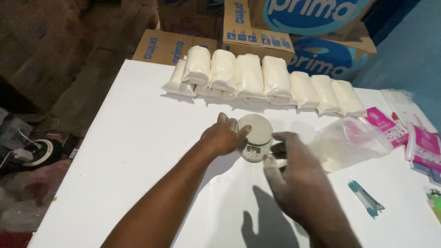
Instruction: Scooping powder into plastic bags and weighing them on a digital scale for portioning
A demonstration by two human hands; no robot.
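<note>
A small white digital kitchen scale (256,137) with a round platform stands in the middle of the white table (138,151). My left hand (223,136) rests against the scale's left side, its thumb on the platform's rim. Hovering just to the right of the scale is my right hand (294,179), dusted with white powder, fingers loosely curled and holding nothing. A clear plastic bag (349,142) with a little white powder inside lies to the right of that hand.
Several filled white powder bags (257,80) lie in a row at the table's far edge. Cardboard boxes (257,27) stack behind. Pink packets (425,144), a teal tool (366,199) and a green lighter (435,202) lie at the right.
</note>
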